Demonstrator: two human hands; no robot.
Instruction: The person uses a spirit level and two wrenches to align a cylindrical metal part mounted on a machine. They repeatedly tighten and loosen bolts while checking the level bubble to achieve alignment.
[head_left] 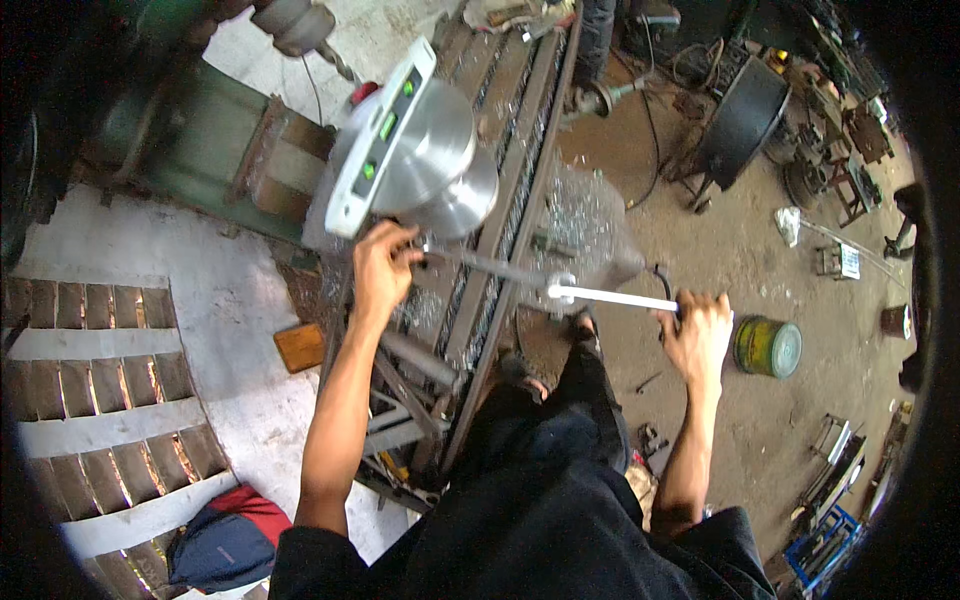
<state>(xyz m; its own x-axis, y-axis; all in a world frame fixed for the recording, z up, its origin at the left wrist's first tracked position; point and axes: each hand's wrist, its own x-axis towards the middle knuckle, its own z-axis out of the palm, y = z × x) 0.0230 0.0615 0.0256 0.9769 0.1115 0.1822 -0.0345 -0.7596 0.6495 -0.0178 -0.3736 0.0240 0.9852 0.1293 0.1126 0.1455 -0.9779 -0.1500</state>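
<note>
My right hand is wrapped round the end of a bright, wrench-like metal handle. The handle's round head meets a grey metal bar that runs left to my left hand. The fingers of my left hand pinch the bar's far end, close under polished round metal discs; slight blur hides exactly how the pieces join. Against the discs leans a tilted white spirit level with green vials. The discs sit on a long machine bed strewn with metal shavings.
A drill chuck with a bit hangs at upper left. A wooden block and a jacket lie at left. At right stand a green bucket and a black cart. Another person's leg shows at top.
</note>
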